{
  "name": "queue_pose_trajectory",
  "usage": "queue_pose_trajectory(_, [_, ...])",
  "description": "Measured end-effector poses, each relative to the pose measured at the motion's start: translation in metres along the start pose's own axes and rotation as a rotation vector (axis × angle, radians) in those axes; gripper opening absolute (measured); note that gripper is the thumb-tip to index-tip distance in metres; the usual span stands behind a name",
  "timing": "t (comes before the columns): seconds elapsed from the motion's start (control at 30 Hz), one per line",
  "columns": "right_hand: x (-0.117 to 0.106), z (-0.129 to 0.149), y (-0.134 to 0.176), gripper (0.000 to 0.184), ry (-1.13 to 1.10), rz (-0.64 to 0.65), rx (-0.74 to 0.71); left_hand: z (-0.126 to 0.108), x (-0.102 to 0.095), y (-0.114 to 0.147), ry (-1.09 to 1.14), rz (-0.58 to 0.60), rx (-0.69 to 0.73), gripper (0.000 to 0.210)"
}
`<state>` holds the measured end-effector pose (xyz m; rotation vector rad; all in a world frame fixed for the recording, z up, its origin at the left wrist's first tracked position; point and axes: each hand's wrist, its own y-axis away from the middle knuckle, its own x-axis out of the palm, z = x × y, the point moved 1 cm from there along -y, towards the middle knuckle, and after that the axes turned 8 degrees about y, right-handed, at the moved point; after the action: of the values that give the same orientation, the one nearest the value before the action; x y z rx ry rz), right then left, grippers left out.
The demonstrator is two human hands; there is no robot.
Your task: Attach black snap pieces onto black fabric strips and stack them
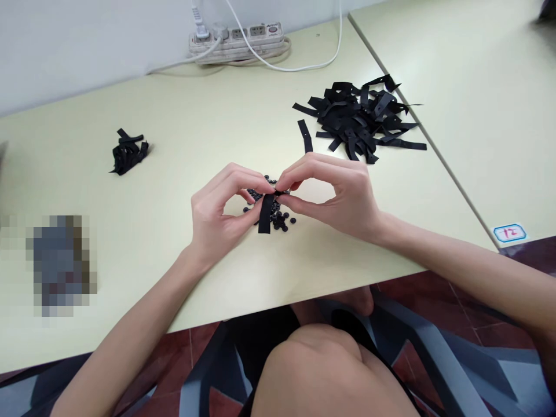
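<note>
My left hand (226, 205) pinches a short black fabric strip (264, 217) between thumb and fingers, and the strip's lower end hangs free. At its upper end, my right hand (334, 194) is closed in a pinch, the two sets of fingertips nearly touching. A small dark piece shows between the right fingertips, too small to make out. Beneath and around the fingers lies a scatter of small black round snap buttons (280, 220), partly hidden by the hands. One loose strip (305, 136) with a small hole lies just beyond the right hand.
A large heap of black strips (356, 119) lies at the back right, a smaller bunch (129, 152) at the left. Against the wall sits a power strip (237, 43) with white cables. A blurred-out object (61, 266) is at the left. A number label (509, 233) marks the right table.
</note>
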<state>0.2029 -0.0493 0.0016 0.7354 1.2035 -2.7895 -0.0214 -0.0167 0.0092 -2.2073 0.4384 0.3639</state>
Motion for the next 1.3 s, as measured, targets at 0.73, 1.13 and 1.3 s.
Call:
queue_pose_trajectory(0.73, [0.001,0.003,0.004,0.011,0.1,-0.04,-0.039,-0.002,0.003,0.003,-0.083,0.014,-0.019,0.003])
queue_pose_trajectory(1.13, [0.002,-0.001,0.003,0.007,0.039,0.013,0.022,0.003,0.001,0.001,0.081,0.084,-0.194,0.012])
queue_pose_trajectory(1.3, [0.003,-0.006,0.001,0.012,0.081,0.063,0.054,0.007,0.0,-0.003,0.268,0.047,-0.416,0.025])
